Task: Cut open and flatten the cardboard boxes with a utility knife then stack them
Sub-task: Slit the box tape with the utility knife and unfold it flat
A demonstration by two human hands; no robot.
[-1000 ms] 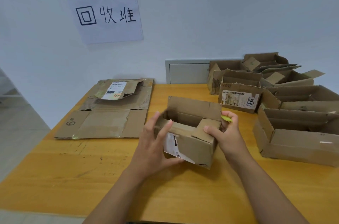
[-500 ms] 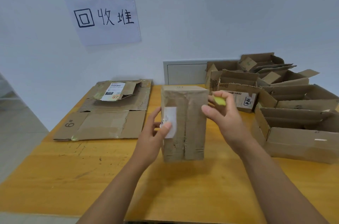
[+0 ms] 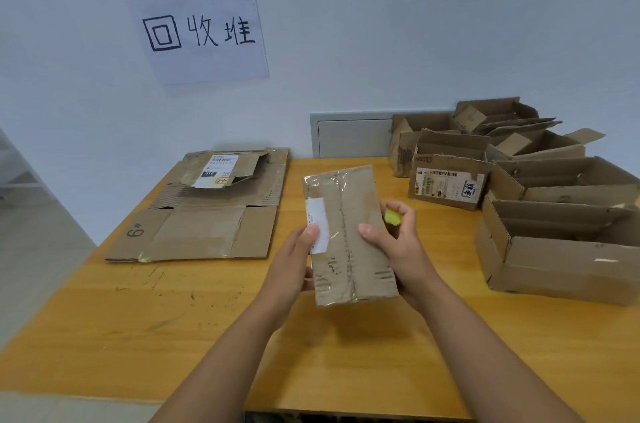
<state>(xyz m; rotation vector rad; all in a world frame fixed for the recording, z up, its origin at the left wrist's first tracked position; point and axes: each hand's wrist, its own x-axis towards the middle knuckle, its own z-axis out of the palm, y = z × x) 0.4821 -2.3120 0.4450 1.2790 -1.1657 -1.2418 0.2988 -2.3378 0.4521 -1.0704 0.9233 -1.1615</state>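
Since the earlier frame, the small box (image 3: 349,235) has tipped its taped underside toward me and sits lower, held above the table (image 3: 194,325) centre. My left hand (image 3: 294,263) grips its left edge, thumb pressed on the white label. My right hand (image 3: 398,242) grips its right edge, fingers also curled round a yellow knife (image 3: 392,216). Flattened cardboard (image 3: 204,211) lies far left. Open boxes (image 3: 540,201) crowd the right side. A handwritten sign (image 3: 197,31) hangs on the wall.
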